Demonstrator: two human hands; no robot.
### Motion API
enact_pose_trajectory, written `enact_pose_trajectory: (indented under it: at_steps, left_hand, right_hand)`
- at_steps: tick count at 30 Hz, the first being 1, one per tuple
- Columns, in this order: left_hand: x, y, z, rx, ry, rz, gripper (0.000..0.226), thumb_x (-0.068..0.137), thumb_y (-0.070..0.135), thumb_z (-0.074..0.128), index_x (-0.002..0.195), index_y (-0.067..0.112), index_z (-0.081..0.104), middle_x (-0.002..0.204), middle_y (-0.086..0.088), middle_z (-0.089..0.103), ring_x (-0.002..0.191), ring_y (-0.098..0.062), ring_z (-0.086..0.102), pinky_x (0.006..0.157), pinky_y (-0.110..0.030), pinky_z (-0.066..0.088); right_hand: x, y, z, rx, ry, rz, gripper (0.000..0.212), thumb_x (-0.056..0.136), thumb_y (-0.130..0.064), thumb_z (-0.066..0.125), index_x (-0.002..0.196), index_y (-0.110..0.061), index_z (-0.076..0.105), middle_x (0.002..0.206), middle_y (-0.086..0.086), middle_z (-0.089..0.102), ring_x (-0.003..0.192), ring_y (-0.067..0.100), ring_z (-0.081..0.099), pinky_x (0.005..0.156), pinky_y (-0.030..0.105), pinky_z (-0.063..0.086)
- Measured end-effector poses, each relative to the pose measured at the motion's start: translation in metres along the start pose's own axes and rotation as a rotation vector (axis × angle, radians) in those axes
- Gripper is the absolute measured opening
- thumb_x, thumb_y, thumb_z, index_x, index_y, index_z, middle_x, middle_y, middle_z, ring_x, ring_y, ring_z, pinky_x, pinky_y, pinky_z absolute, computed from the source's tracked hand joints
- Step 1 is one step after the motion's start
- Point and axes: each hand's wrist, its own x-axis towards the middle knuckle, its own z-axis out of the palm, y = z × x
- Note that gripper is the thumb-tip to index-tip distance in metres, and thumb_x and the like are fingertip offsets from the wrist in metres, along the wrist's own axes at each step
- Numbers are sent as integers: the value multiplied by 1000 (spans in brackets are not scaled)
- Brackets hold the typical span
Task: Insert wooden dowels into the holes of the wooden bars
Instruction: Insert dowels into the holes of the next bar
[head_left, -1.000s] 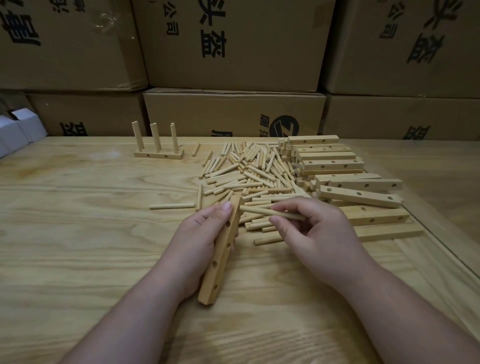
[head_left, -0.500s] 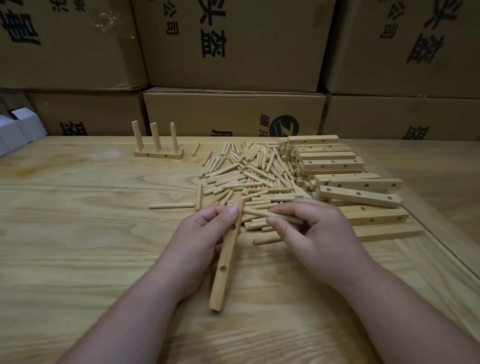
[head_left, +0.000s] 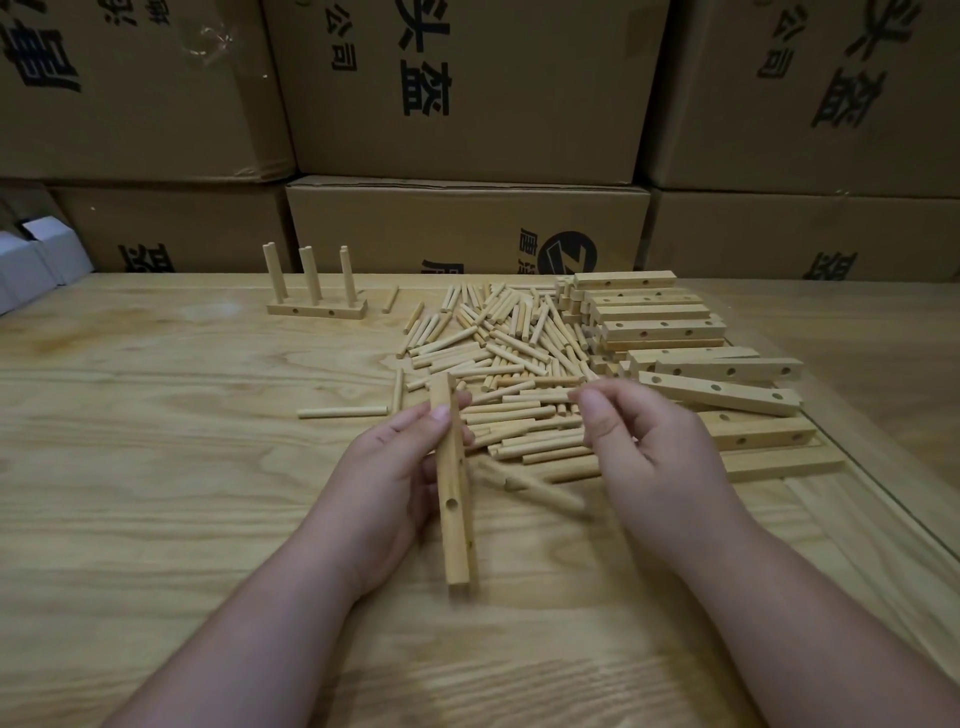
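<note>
Below and between my hands, a blurred dowel (head_left: 535, 491) streaks across the table; I cannot tell whether it touches my right hand (head_left: 660, 457) or lies free. My right fingers are curled, and what they pinch, if anything, is hidden behind my thumb. My left hand (head_left: 384, 483) covers the far side of the bar (head_left: 453, 483), so any holes there are out of sight. Beyond my right hand, the lower bars of the stack (head_left: 654, 322) are buried. Both my forearms are cut off by the bottom edge.
</note>
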Motion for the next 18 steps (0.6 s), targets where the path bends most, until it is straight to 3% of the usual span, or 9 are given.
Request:
enact_pose_trajectory:
  at_steps: [4,7,10,13,15,18]
  left_hand:
    - [0,3,1,-92,75,-30,43,78,39,63,113,17,77,80,-3,67,63,-15,59,55,-22,54]
    - [1,3,1,-71,73,-19,42,78,40,63,111,19,78,79,-4,67,62,-14,59,57,-21,55]
    - [1,0,1,-43,62,3,40,78,40,63,108,19,79,78,-4,66,61,-13,59,57,-21,54]
    - [2,-2,2,-19,54,18,43,77,41,65,111,19,78,78,-4,66,62,-14,58,58,-22,53]
    - [2,-3,1,-19,47,26,42,77,41,65,110,19,78,77,-4,66,61,-14,57,57,-22,52]
    - [3,-2,-1,-56,58,18,37,81,40,63,108,20,79,77,-4,64,60,-14,56,53,-23,50]
  right_hand:
    - [3,10,0,-303,-216,69,10,92,-42,63,95,-36,70,91,-20,57,87,-10,51,68,16,38]
    - [3,10,0,-272,-327,82,36,78,-66,63,97,-37,71,94,-21,58,88,-8,54,74,19,44]
    - [2,-1,-2,-295,-504,57,73,55,-95,53,107,-45,66,103,-28,53,104,-9,48,91,27,47]
    - [-2,-16,-2,-405,-674,40,99,40,-105,46,123,-52,54,108,-30,43,111,-3,38,100,34,43]
    - [-8,-30,4,-454,-722,-16,103,36,-107,45,122,-50,51,106,-28,38,109,2,36,99,34,40]
    - [-24,-49,23,-520,-736,-176,93,39,-105,45,102,-37,52,98,-18,38,101,9,36,95,35,37]
